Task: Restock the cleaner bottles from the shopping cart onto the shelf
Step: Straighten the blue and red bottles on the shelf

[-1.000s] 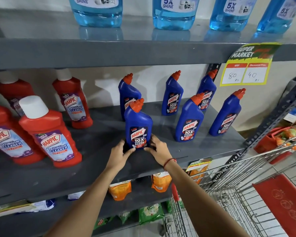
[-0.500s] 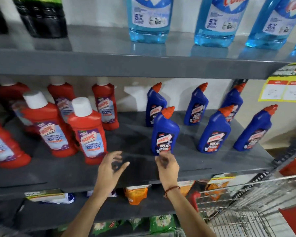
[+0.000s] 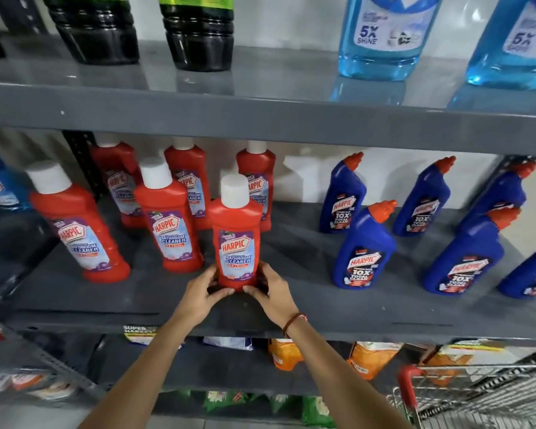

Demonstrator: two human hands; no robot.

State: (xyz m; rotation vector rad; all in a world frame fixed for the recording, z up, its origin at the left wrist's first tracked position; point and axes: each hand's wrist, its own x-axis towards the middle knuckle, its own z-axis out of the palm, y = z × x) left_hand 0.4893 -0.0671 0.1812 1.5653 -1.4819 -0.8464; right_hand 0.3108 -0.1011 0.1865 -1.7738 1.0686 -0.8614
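A red Harpic bathroom cleaner bottle with a white cap stands upright near the front of the grey middle shelf. My left hand grips its base from the left and my right hand grips it from the right, thumbs meeting in front. Several more red bottles stand to its left and behind it. Blue Harpic bottles with orange caps stand to the right on the same shelf. A corner of the wire shopping cart shows at the bottom right.
The shelf above carries dark bottles on the left and light blue liquid bottles on the right. Orange pouches lie on the lower shelf. Bare shelf surface lies between the red and blue bottle groups.
My view has shifted left. Both hands left the blue bottle, which stays on the shelf, and now close around the base of a red bottle.
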